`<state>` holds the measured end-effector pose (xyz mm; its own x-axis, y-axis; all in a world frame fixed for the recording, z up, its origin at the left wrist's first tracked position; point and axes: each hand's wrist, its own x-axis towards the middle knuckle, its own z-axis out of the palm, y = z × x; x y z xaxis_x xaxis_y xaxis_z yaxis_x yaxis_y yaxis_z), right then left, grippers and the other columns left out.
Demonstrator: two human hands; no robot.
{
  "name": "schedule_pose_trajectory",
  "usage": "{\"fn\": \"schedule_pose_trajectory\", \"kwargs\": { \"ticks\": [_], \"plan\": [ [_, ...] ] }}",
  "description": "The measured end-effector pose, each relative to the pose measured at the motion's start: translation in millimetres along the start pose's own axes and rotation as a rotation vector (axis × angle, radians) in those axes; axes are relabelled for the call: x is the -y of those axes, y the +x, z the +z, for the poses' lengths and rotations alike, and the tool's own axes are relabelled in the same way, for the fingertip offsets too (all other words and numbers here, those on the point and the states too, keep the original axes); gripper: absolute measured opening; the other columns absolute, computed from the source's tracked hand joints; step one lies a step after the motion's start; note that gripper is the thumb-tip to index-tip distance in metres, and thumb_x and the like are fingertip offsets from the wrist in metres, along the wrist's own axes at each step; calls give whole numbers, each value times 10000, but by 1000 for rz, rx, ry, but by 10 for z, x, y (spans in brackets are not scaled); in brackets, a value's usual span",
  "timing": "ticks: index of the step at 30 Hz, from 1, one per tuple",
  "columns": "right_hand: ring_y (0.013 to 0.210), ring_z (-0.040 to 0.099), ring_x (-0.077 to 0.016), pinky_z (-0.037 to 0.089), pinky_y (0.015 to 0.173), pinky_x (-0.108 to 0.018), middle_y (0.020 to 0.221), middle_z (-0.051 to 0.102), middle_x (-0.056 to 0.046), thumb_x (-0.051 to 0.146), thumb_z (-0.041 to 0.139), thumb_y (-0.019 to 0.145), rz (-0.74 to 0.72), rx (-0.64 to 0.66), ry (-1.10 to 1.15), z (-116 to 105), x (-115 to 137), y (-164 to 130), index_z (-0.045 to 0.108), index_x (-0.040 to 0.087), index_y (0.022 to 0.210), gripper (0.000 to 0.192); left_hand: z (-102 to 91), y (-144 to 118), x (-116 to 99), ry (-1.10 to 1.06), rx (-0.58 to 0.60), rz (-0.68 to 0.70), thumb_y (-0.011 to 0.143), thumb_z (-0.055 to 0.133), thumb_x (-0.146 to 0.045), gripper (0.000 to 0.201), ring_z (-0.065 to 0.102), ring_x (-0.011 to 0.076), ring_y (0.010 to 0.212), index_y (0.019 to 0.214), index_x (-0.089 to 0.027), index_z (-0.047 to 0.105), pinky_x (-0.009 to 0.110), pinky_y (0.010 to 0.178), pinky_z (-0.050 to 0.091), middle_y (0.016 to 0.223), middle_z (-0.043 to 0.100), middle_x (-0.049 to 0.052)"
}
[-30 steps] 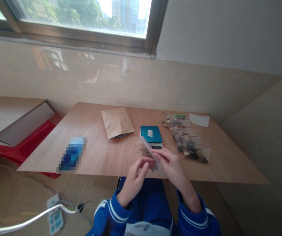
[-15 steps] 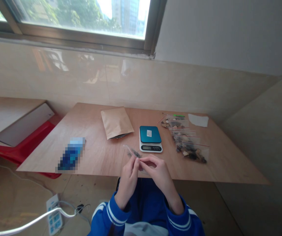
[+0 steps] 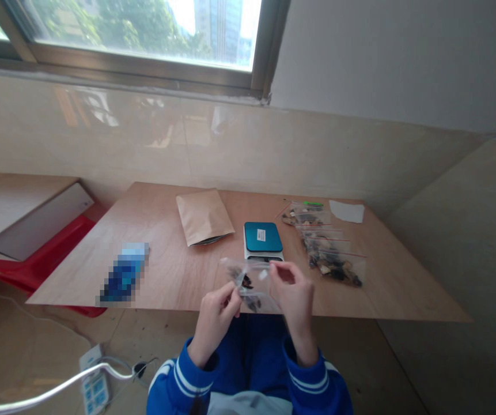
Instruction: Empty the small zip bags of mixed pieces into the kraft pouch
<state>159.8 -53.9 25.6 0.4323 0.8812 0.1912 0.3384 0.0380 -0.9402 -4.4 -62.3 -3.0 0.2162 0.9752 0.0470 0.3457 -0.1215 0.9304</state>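
Note:
Between my hands, over the table's front edge, is a clear zip bag (image 3: 261, 286) with dark dried pieces inside. My left hand (image 3: 216, 311) pinches its left side, fingers closed. At the bag's upper right, my right hand (image 3: 294, 297) grips the plastic between thumb and fingers. Just behind the bag sits a digital kitchen scale (image 3: 263, 237) with a teal top and nothing on its plate; the bag covers part of its display. To the right lie several zip bags (image 3: 338, 270) of dried brown and dark pieces, overlapping in a row.
A brown kraft pouch (image 3: 204, 217) lies left of the scale. Farther left is a blurred-out blue item (image 3: 124, 274). A white paper piece (image 3: 347, 211) and a small green item (image 3: 313, 203) are at the back right. A power strip (image 3: 94, 380) with a white cable is on the floor.
My hands have moved apart, and the zip bag is now spread between them rather than pinched at its top edge. It now overlaps the scale's display. My view shifts slightly.

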Motion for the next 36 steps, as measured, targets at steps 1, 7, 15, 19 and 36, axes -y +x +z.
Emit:
{"fn": "schedule_pose_trajectory", "kwargs": {
  "ticks": [1, 7, 15, 19, 36],
  "plan": [
    [681, 695, -212, 576, 661, -325, 780, 748, -91, 372, 652, 777, -8, -79, -17, -39, -16, 46, 707, 159, 812, 223, -17, -28, 3, 7, 4, -6, 900, 424, -352, 381, 446, 107, 470, 551, -200, 427, 233, 513, 307, 480, 492, -21],
    [750, 679, -201, 558, 719, -324, 885, 730, -98, 407, 626, 815, -123, -38, -52, -182, -15, 199, 706, 164, 865, 261, -34, -60, -8, -89, 18, -6, 923, 420, -430, 432, 487, 116, 539, 572, -184, 478, 229, 526, 329, 559, 512, -4],
    [680, 629, -197, 525, 671, -335, 817, 689, -78, 310, 554, 844, -171, 143, -294, -181, -203, 344, 704, 165, 880, 212, 312, 182, 206, -241, 99, -27, 937, 394, -479, 438, 552, 168, 714, 637, -184, 515, 275, 715, 408, 661, 549, 12],
    [806, 632, -197, 531, 714, -322, 944, 650, -82, 195, 538, 831, -262, 253, -324, -94, -216, 326, 679, 183, 946, 183, 529, 250, 299, -140, 101, -14, 944, 378, -436, 407, 585, 187, 793, 685, -182, 563, 296, 773, 409, 743, 599, 31],
    [1096, 590, -307, 486, 927, -442, 1118, 640, -181, -2, 537, 755, -491, 854, -931, 77, -504, 515, 613, 111, 1067, 341, -171, 522, 450, 135, 333, 84, 934, 335, -343, 415, 649, 194, 770, 780, -201, 693, 310, 780, 485, 769, 703, 47]
  ]
}}
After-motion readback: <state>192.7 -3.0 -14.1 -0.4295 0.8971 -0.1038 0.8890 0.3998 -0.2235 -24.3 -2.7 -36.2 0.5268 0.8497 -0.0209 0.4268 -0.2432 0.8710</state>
